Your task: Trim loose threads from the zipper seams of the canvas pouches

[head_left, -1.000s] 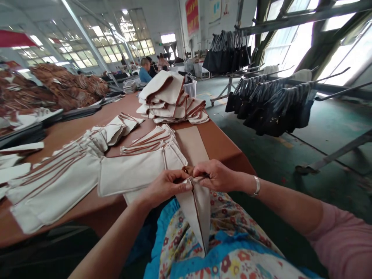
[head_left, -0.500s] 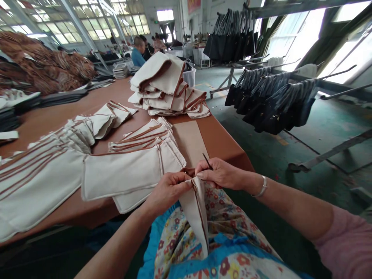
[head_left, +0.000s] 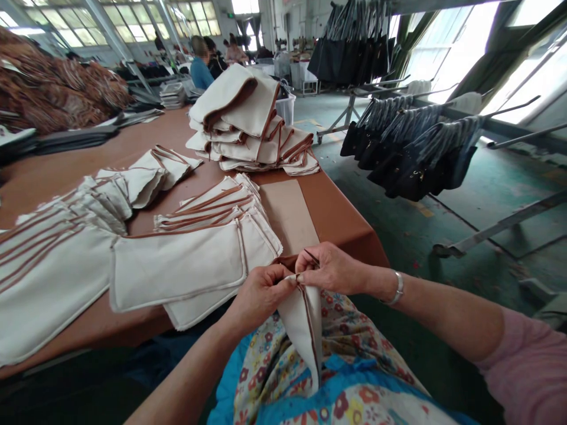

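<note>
A white fabric piece with brown edging (head_left: 301, 330) hangs down over my flowered apron from between my two hands. My left hand (head_left: 261, 294) pinches its upper edge between thumb and fingers. Close against it, my right hand (head_left: 330, 268) is closed on the same edge, and a thin dark stick-like tool (head_left: 312, 257) sticks out of its fingers; the tool's lower end is hidden. Beside my left hand, on the table, lies a wide white fabric panel with brown piping (head_left: 181, 265), part of a fanned row.
The brown table (head_left: 341, 218) ends at a corner to my right. A tall stack of folded white pieces (head_left: 248, 124) and a tan board (head_left: 290, 212) lie on it. Black bags (head_left: 411, 159) hang on a metal rack at right. Brown bundles (head_left: 53, 88) are heaped at left. A person (head_left: 201, 68) sits farther back.
The dark tool has tipped lower and shows less outside my right fingers. Both hands stay together at the fabric edge. The view has shifted slightly.
</note>
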Demonstrator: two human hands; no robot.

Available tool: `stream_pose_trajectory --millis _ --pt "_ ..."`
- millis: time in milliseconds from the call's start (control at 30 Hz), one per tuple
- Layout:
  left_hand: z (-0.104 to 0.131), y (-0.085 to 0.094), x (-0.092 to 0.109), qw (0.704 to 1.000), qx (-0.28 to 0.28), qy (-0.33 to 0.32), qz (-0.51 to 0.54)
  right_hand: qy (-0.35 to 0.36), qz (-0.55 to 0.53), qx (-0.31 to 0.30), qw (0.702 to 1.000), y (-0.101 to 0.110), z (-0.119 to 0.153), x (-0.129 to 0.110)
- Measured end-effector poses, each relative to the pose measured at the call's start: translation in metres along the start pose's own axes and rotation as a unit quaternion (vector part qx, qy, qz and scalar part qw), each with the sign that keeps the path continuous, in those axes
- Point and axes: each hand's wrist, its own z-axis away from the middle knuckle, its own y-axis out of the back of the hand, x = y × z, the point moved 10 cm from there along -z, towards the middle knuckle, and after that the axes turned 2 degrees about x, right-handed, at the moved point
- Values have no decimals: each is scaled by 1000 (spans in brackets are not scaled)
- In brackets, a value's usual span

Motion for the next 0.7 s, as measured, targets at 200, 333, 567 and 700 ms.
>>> stream_pose_trajectory --millis 200,333,567,700 --pt "2 -8 -1 986 -51 41 155 27 -12 66 997 5 9 -2" --pt "1 -8 -14 964 -45 103 240 147 31 92 984 5 20 -17" --pt "4 -14 -14 966 -75 129 213 332 224 82 913 -12 44 -32" --pt "6 -11 -12 980 -67 114 152 386 367 76 843 -25 55 -31"
